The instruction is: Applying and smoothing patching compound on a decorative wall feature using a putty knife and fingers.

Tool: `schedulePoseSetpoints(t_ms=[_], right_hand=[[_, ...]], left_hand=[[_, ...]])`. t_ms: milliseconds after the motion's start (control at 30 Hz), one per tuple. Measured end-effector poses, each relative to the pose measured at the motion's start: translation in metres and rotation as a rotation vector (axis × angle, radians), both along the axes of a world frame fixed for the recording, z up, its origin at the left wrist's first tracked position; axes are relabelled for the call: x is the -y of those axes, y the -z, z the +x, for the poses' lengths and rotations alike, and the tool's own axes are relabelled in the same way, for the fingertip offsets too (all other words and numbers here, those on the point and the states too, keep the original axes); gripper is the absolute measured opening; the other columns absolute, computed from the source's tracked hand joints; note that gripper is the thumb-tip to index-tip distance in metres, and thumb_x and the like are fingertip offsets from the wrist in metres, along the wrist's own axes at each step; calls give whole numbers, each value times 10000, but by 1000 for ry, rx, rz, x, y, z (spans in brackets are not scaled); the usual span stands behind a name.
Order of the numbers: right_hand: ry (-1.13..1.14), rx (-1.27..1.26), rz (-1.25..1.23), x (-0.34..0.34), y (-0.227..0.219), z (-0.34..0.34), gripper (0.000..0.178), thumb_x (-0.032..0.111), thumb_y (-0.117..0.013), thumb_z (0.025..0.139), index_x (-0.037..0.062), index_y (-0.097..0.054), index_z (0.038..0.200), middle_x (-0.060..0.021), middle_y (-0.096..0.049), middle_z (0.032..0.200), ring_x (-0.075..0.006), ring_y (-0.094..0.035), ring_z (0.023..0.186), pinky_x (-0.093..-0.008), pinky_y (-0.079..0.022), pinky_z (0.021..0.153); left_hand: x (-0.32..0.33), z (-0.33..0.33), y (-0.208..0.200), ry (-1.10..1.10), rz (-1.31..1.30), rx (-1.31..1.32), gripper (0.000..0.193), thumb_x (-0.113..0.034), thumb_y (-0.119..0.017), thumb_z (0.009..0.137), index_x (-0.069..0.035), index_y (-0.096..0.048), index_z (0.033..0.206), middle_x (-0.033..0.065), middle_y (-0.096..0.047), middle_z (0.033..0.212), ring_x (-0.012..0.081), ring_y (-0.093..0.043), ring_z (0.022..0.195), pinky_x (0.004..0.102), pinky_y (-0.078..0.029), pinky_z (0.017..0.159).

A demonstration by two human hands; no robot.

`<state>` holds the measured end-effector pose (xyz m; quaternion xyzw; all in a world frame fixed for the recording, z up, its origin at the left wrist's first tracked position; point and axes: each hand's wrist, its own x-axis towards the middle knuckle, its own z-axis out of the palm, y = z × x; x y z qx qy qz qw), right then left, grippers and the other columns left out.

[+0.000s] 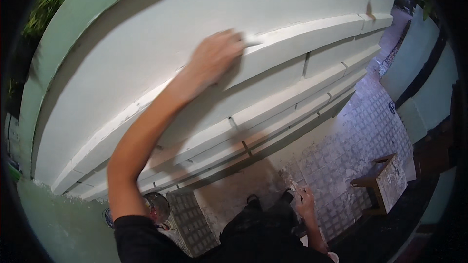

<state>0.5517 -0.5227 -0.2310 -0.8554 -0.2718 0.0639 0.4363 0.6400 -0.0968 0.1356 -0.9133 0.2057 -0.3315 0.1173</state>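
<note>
Ledge (pixel 312 37) of pale wall (pixel 170 19) beside left hand (pixel 214 57) curled around blurred tool (pixel 252 44); lower down, right hand (pixel 306 203) pinching slim object (pixel 294 185).

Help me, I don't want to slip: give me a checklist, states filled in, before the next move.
Left hand at ledge: ok.
Tool touching ledge: cannot tell, blurred.
Right hand away from ledge: ok, low near the feet.
Stool apart from feet: ok, off to the right.
Tiles clean: not ok, whitish patches.
Bucket clear of left arm: cannot tell, partly hidden.
</note>
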Motion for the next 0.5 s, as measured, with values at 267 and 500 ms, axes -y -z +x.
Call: schedulePoseSetpoints(t_ms=[267,500], right_hand=[[48,-148,-29,55,-2,56,350,68,-597,900,87,-690,1236,-189,-626,988,-342,-637,857,-399,-503,742],[5,-43,36,55,-16,96,342,42,-584,911,96,-686,1233,-191,-612,990,-367,-637,824,-420,-497,702]], left_hand=[[11,31,-17,-9,-8,-245,387,-44,-622,760,5,-657,1143,156,-604,910,346,-578,850,445,-509,786],[70,155,-9,-35,55,-135,140,-40,-543,806,2,-652,883,190,-644,946,368,-635,941,443,-535,844]])
